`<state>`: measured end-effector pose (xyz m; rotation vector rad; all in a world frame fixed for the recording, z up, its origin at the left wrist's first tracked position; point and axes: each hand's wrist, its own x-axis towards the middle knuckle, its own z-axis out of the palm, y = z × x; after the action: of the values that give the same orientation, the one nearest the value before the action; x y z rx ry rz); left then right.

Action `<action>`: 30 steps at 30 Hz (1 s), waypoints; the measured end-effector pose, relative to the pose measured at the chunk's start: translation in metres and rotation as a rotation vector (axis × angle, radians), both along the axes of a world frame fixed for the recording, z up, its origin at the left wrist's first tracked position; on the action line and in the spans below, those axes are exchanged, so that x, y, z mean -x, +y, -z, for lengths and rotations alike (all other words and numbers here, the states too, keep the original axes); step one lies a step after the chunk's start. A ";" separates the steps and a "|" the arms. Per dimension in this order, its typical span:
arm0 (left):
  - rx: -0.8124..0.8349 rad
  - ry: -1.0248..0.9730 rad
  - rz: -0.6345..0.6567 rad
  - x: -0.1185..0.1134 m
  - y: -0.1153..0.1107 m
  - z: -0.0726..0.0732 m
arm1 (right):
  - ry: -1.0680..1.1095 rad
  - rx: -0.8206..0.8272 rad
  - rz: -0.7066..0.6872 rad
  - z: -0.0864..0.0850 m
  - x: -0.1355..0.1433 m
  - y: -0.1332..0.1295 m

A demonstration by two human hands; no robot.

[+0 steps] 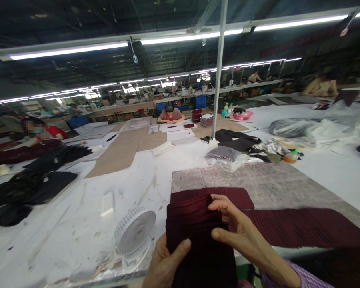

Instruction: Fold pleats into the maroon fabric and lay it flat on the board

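A thick stack of dark maroon fabric pieces (pixel 201 248) is held up in front of me at the table's near edge. My left hand (pixel 171 258) grips its left side, thumb laid across the front. At the upper right edge of the stack is my right hand (pixel 235 226), its thumb and fingers apart and touching the layers. Behind the stack, a row of overlapping maroon pieces (pixel 240 196) lies on a grey mottled sheet (pixel 210 178). A second fanned-out row of maroon pieces (pixel 306 226) stretches to the right.
A small white fan (pixel 135 232) stands left of my hands. A metal pole (pixel 219 72) rises from the white table (pixel 138 176). Bagged fabric (pixel 225 154), black cloth (pixel 235 138) and a pink basin (pixel 243 115) lie beyond. Co-workers sit across (pixel 171 114) and at left (pixel 49 131).
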<state>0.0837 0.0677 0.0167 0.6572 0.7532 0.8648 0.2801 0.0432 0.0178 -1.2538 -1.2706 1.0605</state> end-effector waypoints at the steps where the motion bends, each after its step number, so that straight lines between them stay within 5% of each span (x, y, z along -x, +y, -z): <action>1: 0.005 0.009 -0.005 0.000 0.000 0.000 | 0.003 0.009 -0.004 -0.001 0.000 0.000; 11: 0.036 -0.018 -0.164 -0.005 0.003 -0.011 | 0.208 0.064 -0.198 0.002 0.013 -0.003; 16: 0.044 -0.062 -0.174 -0.009 0.002 -0.013 | 0.230 0.234 -0.128 0.011 0.022 -0.009; 24: 0.046 -0.070 -0.239 -0.006 0.003 -0.011 | 0.214 0.244 -0.071 0.018 0.021 -0.009; 30: 0.048 -0.069 -0.390 -0.006 0.008 -0.024 | 0.092 0.175 -0.099 0.014 0.020 -0.010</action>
<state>0.0895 0.0755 0.0412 0.4404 0.8511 1.2155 0.2606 0.0334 0.0035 -1.2669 -1.2004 1.3088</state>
